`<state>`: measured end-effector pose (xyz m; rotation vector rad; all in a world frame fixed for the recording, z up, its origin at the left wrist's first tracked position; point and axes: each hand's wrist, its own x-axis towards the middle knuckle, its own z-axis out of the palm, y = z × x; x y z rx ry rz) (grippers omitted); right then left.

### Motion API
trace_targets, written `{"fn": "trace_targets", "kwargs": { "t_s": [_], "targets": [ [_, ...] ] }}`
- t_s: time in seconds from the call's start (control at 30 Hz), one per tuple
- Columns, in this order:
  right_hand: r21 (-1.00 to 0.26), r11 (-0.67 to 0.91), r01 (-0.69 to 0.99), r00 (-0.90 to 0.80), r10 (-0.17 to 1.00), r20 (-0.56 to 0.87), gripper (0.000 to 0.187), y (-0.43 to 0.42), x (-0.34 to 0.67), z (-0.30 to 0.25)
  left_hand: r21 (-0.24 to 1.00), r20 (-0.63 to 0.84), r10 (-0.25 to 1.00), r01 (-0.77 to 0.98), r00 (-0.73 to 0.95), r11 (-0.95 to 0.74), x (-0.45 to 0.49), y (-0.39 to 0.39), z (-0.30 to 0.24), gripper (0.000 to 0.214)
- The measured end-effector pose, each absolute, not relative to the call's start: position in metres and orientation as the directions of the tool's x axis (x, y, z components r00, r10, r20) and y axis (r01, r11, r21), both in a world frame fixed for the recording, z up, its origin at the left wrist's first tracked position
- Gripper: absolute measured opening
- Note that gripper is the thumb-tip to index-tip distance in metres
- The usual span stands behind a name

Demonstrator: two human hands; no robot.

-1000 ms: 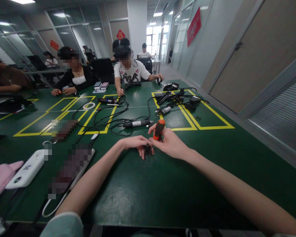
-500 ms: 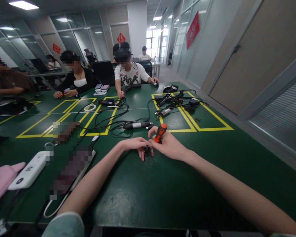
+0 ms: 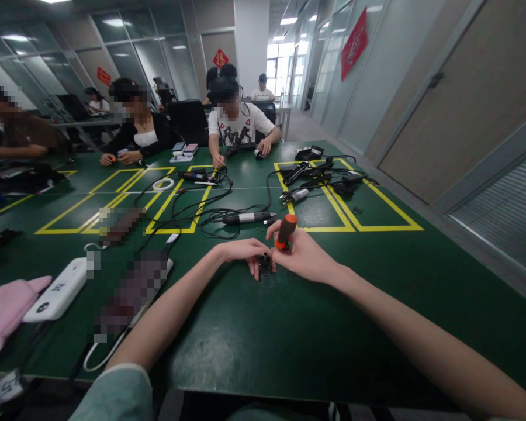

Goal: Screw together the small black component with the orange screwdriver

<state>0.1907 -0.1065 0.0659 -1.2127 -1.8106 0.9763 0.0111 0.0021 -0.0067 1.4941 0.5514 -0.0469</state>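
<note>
My right hand (image 3: 309,255) is closed round a screwdriver (image 3: 286,231) with a black and orange handle, which stands upright; its shaft is hidden by my fingers. To its left, my left hand (image 3: 248,252) has its fingers bent down around a small dark metal part (image 3: 265,264) with a round base and a short upright stub, set on the green table (image 3: 228,327). The fingertips of both hands meet above that part. Whether the screwdriver's tip touches the part cannot be seen.
Beyond my hands lies a black and grey corded tool (image 3: 248,218) among looped cables. More dark tools and cords (image 3: 319,175) sit farther right. A white power strip (image 3: 61,289) and a pink cloth (image 3: 9,316) are at left. Across the table a person (image 3: 241,126) handles a dark tool.
My view has shifted slightly, moving the scene a little. Both my hands keep their hold. The person across has drawn one hand inward toward the body.
</note>
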Motion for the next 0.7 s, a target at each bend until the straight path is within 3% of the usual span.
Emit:
{"fn": "trace_targets", "kwargs": {
  "t_s": [0.17, 0.33, 0.57, 0.7],
  "targets": [
    [-0.866, 0.301, 0.399, -0.289, 0.938, 0.192, 0.012, -0.1065, 0.1902, 0.0656, 0.924, -0.380, 0.303, 0.374, 0.874, 0.079, 0.0112, 0.0013, -0.0054, 0.030],
    [-0.820, 0.353, 0.451, -0.283, 0.928, 0.244, 0.013, -0.1052, 0.1912, 0.0646, 0.923, -0.380, 0.301, 0.379, 0.875, 0.065, 0.0103, -0.0005, -0.0008, 0.034],
    [-0.826, 0.322, 0.462, -0.288, 0.936, 0.204, 0.023, -0.1062, 0.1930, 0.0651, 0.922, -0.383, 0.296, 0.383, 0.875, 0.064, 0.0113, 0.0009, -0.0030, 0.033],
    [-0.791, 0.359, 0.495, -0.278, 0.928, 0.247, 0.013, -0.1056, 0.1921, 0.0649, 0.921, -0.385, 0.305, 0.386, 0.871, 0.061, 0.0112, 0.0001, -0.0026, 0.034]
  ]
}}
